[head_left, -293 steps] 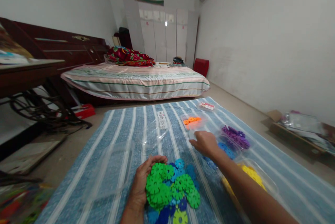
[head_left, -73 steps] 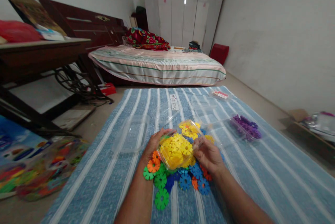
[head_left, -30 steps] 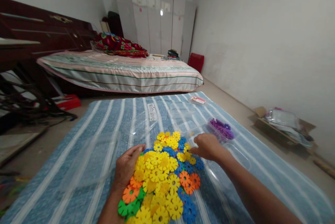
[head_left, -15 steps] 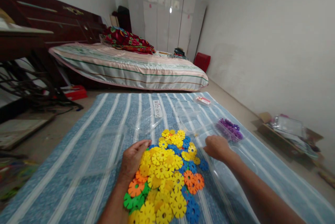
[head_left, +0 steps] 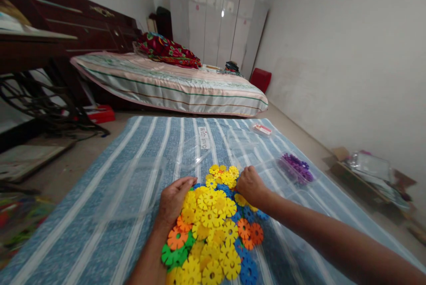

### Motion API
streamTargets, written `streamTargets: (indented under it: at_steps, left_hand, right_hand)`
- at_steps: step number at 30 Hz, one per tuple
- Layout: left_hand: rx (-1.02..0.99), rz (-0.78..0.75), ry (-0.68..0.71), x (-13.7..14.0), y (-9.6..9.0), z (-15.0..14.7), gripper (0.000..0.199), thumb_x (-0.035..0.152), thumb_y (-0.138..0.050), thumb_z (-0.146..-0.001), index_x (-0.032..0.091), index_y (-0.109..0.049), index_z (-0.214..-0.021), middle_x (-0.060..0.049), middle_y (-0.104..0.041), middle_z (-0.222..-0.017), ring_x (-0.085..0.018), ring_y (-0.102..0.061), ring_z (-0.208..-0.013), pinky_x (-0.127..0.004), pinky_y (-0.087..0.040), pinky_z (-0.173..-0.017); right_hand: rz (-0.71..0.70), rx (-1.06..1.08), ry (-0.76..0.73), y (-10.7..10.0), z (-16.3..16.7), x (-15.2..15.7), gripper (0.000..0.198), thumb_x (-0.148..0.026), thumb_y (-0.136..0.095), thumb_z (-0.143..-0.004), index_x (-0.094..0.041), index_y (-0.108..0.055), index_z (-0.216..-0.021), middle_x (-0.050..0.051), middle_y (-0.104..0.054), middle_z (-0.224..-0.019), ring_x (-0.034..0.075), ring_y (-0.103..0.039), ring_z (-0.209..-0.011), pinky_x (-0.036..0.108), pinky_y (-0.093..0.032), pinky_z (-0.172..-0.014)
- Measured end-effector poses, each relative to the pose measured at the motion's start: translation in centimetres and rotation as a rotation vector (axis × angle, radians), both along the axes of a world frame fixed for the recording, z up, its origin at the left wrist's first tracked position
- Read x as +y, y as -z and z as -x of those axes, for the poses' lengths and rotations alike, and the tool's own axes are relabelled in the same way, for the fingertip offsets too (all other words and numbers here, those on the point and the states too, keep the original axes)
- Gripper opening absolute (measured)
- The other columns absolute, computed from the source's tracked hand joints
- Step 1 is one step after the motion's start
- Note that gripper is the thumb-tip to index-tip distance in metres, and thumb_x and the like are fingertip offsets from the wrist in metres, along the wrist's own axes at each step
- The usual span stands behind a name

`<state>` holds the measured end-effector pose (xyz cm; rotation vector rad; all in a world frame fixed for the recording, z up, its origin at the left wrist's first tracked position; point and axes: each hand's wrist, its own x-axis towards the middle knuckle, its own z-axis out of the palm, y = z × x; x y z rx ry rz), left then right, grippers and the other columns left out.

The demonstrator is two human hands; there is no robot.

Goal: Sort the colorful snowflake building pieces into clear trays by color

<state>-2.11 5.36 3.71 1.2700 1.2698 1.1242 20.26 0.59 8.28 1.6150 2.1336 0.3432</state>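
A heap of flower-shaped plastic discs (head_left: pixel 213 227), mostly yellow with blue, orange and green ones, lies on the striped cloth. My left hand (head_left: pixel 175 198) rests along the heap's left edge, thumb and fingers pressed together; anything in its fingertips is hidden. Over the upper right edge of the heap is my right hand (head_left: pixel 251 186), its fingers curled closed and pointing into the discs. What it grips, if anything, does not show. Past it, purple discs (head_left: pixel 296 168) fill a clear plastic box.
Clear plastic containers lie on the cloth, one container (head_left: pixel 133 191) at left and another (head_left: pixel 191 154) beyond the heap. A small package with a red label (head_left: pixel 262 129) sits near the far edge. A cardboard box (head_left: pixel 369 183) stands on the floor at right; a bed (head_left: pixel 173 89) is beyond.
My right hand has moved left, from beside the purple discs' box to the heap's upper right edge. My left hand stays at the heap. The view has shifted slightly.
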Motion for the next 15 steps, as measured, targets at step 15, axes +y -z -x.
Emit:
streamTargets:
  at_steps: [15]
  left_hand:
    - [-0.034,0.037,-0.012,-0.6,-0.8,-0.2,0.043,0.055,-0.065,-0.063,0.017,-0.073,-0.081,-0.007,-0.075,-0.089,-0.024,-0.068,-0.089,-0.030,-0.052,-0.079]
  right_hand:
    - [-0.006,0.075,0.151,1.8,0.0,2.2,0.026,-0.004,-0.042,-0.086,-0.005,-0.066,-0.097,0.022,-0.069,-0.092,0.029,-0.067,-0.086,0.043,-0.045,-0.074]
